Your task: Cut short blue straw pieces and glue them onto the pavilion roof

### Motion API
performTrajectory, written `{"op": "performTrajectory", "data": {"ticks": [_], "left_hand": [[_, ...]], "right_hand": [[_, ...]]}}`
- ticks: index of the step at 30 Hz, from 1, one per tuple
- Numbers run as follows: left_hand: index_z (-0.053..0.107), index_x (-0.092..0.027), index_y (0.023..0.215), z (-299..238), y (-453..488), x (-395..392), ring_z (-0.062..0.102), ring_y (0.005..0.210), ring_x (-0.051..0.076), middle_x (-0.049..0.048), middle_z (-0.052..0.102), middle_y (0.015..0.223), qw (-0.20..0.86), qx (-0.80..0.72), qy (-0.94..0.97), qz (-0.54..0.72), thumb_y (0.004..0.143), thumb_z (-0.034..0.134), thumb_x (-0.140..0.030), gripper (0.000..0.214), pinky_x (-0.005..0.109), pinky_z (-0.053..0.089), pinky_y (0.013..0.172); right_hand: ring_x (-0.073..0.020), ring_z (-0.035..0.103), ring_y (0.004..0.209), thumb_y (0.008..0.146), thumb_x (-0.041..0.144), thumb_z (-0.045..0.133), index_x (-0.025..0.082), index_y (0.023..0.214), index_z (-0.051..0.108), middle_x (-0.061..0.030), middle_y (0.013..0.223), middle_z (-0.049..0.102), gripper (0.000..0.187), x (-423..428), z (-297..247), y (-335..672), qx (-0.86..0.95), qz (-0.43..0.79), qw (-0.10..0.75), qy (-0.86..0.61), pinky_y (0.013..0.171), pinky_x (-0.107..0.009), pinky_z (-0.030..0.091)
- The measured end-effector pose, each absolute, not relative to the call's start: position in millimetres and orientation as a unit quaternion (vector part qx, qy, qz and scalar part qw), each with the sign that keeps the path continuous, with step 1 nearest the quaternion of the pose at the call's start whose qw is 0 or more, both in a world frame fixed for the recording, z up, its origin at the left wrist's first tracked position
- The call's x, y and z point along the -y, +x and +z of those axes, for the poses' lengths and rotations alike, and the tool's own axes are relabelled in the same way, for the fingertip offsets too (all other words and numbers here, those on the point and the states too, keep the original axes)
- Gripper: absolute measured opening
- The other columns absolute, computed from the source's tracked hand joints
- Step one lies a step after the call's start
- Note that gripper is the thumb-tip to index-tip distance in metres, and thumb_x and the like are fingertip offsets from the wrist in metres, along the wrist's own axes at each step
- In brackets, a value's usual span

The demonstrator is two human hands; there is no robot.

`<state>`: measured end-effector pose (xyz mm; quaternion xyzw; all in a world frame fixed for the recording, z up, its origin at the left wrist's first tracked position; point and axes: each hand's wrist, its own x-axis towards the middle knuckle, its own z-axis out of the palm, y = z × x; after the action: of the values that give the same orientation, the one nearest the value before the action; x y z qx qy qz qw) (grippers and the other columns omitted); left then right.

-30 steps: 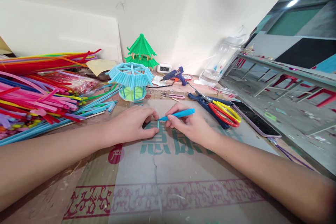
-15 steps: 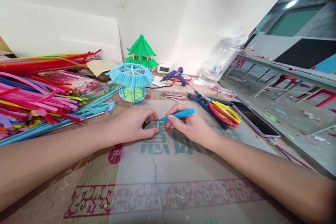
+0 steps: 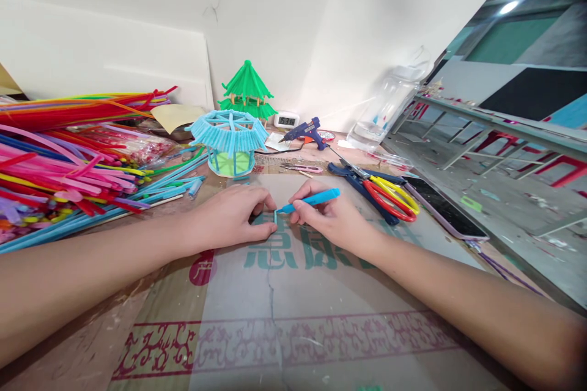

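Observation:
My right hand [image 3: 328, 214] is closed around a blue marker [image 3: 316, 198], its tip pointing left. That tip meets or nearly meets a short, thin, pale-blue stick [image 3: 275, 217]. My left hand [image 3: 243, 214] steadies this stick upright between curled forefinger and thumb, close to the table mat. Behind my left hand stands a round light-blue model pavilion [image 3: 229, 140] with a green base, made of fuzzy pipe cleaners. A green tiered model pavilion [image 3: 247, 88] rises behind it.
Bundles of coloured pipe cleaners [image 3: 68, 171] fill the left side. At the back are a glue gun [image 3: 305, 131], a small digital clock [image 3: 287, 120] and a water bottle [image 3: 383, 107]. Pliers [image 3: 351, 180], scissors [image 3: 389, 195] and a phone [image 3: 443, 208] lie to the right.
The marker tip has shifted very slightly by the stick. Both hands keep nearly the same place and grip.

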<state>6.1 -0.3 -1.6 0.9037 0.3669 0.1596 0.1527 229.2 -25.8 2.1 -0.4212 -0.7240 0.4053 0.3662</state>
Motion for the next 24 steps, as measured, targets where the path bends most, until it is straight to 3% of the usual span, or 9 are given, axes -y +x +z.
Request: {"op": "performTrajectory", "data": {"ticks": [7, 24], "left_hand": [[0.059, -0.019, 0.089, -0.4, 5.7, 0.2, 0.054, 0.070, 0.018, -0.0009, 0.056, 0.074, 0.142, -0.360, 0.908, 0.160, 0.085, 0.063, -0.042, 0.024, 0.029, 0.033, 0.061], [0.061, -0.020, 0.095, -0.4, 6.1, 0.3, 0.055, 0.071, 0.018, 0.0001, 0.059, 0.077, 0.144, -0.367, 0.906, 0.154, 0.086, 0.061, -0.044, 0.026, 0.030, 0.035, 0.062]], "right_hand": [[-0.0159, 0.066, 0.067, 0.089, 0.031, 0.060, 0.021, 0.086, 0.056, -0.0014, 0.074, 0.067, 0.010, 25.5, 2.3, 228.9, 0.723, 0.403, 0.373, -0.418, 0.062, -0.028, 0.050], [-0.0147, 0.065, 0.065, 0.090, 0.031, 0.059, 0.021, 0.085, 0.056, -0.0001, 0.071, 0.067, 0.011, 28.4, 5.2, 229.3, 0.726, 0.412, 0.354, -0.422, 0.060, -0.027, 0.050]]}}
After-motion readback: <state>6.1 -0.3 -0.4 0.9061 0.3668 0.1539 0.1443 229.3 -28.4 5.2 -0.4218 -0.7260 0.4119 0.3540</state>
